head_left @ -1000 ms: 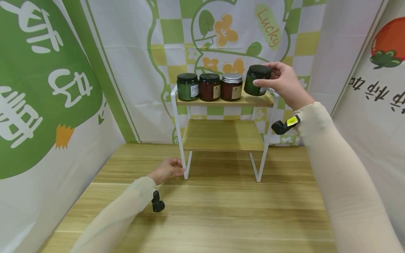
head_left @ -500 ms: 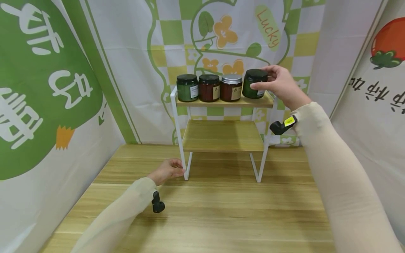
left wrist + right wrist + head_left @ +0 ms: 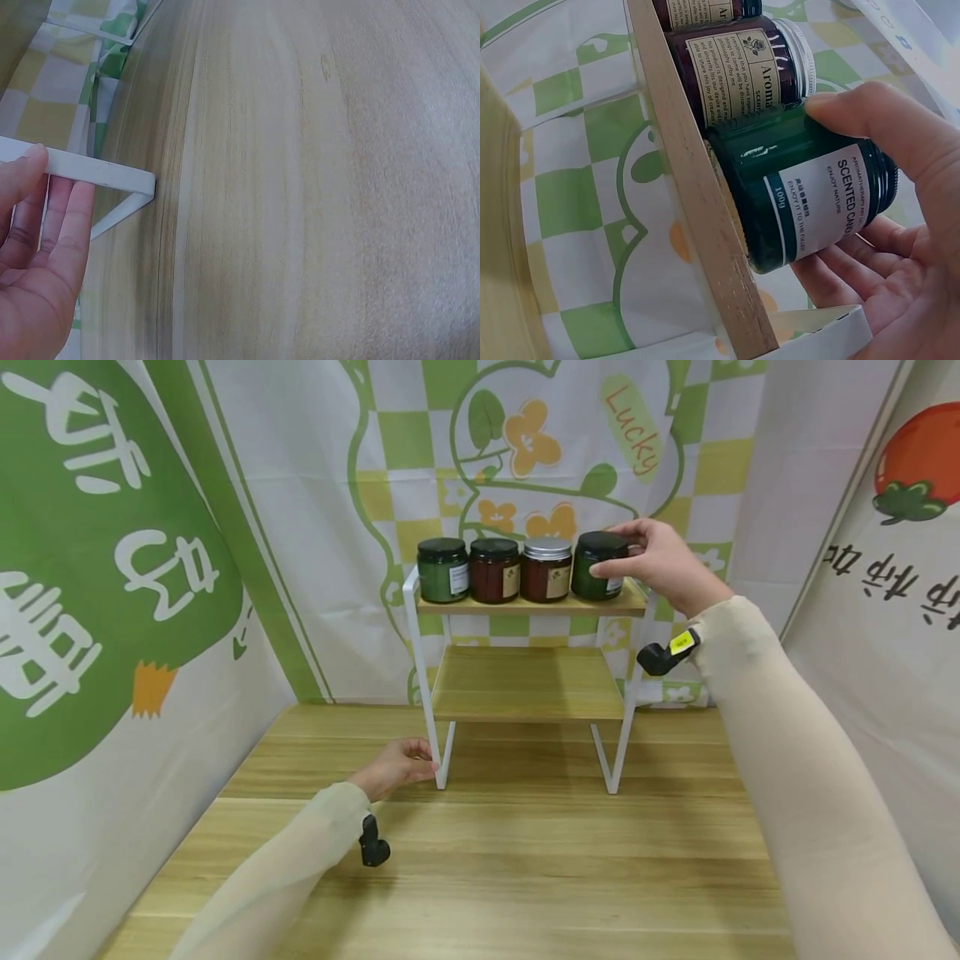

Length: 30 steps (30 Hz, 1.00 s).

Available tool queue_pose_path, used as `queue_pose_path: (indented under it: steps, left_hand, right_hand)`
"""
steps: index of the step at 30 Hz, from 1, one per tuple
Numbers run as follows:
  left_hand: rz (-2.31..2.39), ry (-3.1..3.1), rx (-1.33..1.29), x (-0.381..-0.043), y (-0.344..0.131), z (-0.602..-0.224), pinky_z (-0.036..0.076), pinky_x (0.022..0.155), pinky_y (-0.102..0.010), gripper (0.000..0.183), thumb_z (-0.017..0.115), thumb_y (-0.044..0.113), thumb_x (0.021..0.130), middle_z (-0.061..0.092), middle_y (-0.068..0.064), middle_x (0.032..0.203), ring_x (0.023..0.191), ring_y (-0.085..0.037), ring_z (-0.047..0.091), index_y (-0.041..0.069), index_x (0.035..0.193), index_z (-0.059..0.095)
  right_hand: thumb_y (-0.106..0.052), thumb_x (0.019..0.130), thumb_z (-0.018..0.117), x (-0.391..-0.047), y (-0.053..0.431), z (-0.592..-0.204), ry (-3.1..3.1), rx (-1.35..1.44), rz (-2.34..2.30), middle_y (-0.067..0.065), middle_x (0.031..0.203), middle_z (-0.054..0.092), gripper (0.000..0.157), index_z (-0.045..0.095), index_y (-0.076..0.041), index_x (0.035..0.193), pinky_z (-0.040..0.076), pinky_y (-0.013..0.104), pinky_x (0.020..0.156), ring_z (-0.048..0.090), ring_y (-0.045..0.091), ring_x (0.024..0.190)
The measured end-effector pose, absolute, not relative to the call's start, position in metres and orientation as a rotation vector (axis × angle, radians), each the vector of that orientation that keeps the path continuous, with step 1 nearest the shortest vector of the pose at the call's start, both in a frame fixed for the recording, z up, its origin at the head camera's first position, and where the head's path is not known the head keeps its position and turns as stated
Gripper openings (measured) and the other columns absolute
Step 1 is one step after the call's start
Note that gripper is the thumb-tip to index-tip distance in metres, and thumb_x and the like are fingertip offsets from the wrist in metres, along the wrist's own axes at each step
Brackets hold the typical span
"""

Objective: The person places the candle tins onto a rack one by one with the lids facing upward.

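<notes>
My right hand [image 3: 667,564] grips a green scented candle jar [image 3: 587,578] with a black lid, at the right end of the rack's top shelf. In the right wrist view the thumb lies on one side of this candle jar [image 3: 757,172] and the fingers on the other; its base meets the shelf board. Left of it stand a brown jar with a silver lid [image 3: 547,572], a brown jar with a black lid [image 3: 494,575] and another green jar [image 3: 442,575]. My left hand [image 3: 45,255] pinches the rack's white metal leg [image 3: 97,169] near the table.
The two-tier rack has a wooden lower shelf [image 3: 528,685] and a white frame. It stands on a wood-grain table [image 3: 480,868]. Printed cloth [image 3: 300,527] hangs close behind and at both sides.
My right hand has lowered the green candle jar and moved it slightly left, down to the top shelf beside the silver-lidded jar. My left hand has stayed on the rack leg.
</notes>
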<state>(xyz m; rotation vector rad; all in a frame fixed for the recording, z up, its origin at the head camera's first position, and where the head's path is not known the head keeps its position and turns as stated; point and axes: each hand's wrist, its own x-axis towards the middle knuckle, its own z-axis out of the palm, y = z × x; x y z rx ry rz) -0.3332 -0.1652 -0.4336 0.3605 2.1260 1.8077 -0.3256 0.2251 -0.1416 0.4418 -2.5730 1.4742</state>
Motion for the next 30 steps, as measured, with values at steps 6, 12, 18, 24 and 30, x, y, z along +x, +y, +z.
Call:
queue_pose_path:
  steps: [6,12,18,24,30]
  left_hand:
    - [1.834,2.092,0.357,-0.3346,-0.1654,-0.4349,0.057,0.088,-0.028,0.012,0.059,-0.005,0.092,0.054,-0.005,0.095,0.090,-0.016,0.061,0.001,0.099,0.052]
    - [1.836,2.088,0.345,-0.3343,-0.1651,-0.4343,0.056,0.091,-0.032,0.012,0.061,-0.005,0.092,0.056,-0.006,0.094,0.091,-0.018,0.061,0.001,0.098,0.052]
    - [1.809,2.129,0.358,-0.3341,-0.1655,-0.4350,0.056,0.091,-0.034,0.012,0.060,-0.004,0.092,0.055,-0.003,0.092,0.086,-0.014,0.061,0.003,0.098,0.053]
    - [1.815,2.131,0.354,-0.3334,-0.1655,-0.4348,0.056,0.089,-0.032,0.012,0.061,-0.004,0.092,0.054,-0.003,0.094,0.086,-0.013,0.060,0.002,0.099,0.053]
    - [1.818,2.126,0.359,-0.3339,-0.1658,-0.4347,0.056,0.089,-0.032,0.012,0.061,-0.003,0.092,0.054,-0.003,0.094,0.087,-0.014,0.061,0.001,0.101,0.053]
  right_hand:
    - [-0.020,0.086,0.075,-0.3280,0.2254,-0.1415,-2.613,0.438,1.441,0.003,0.122,0.051,0.067,0.038,-0.002,0.139,0.044,0.027,0.091,0.054,0.011,0.103]
    - [-0.021,0.086,0.074,-0.3298,0.2256,-0.1413,-2.650,0.437,1.395,0.004,0.123,0.050,0.068,0.039,-0.002,0.140,0.043,0.029,0.091,0.053,0.012,0.102]
    - [-0.023,0.086,0.074,-0.3305,0.2257,-0.1403,-2.672,0.438,1.377,0.004,0.124,0.050,0.068,0.038,-0.001,0.140,0.042,0.029,0.090,0.053,0.012,0.102]
    - [-0.027,0.087,0.073,-0.3301,0.2250,-0.1384,-2.707,0.421,1.344,0.005,0.125,0.049,0.071,0.036,-0.003,0.142,0.043,0.032,0.094,0.051,0.013,0.104]
    - [-0.030,0.088,0.071,-0.3314,0.2253,-0.1358,-2.741,0.423,1.334,0.007,0.133,0.046,0.076,0.032,-0.003,0.146,0.041,0.039,0.102,0.050,0.013,0.108]
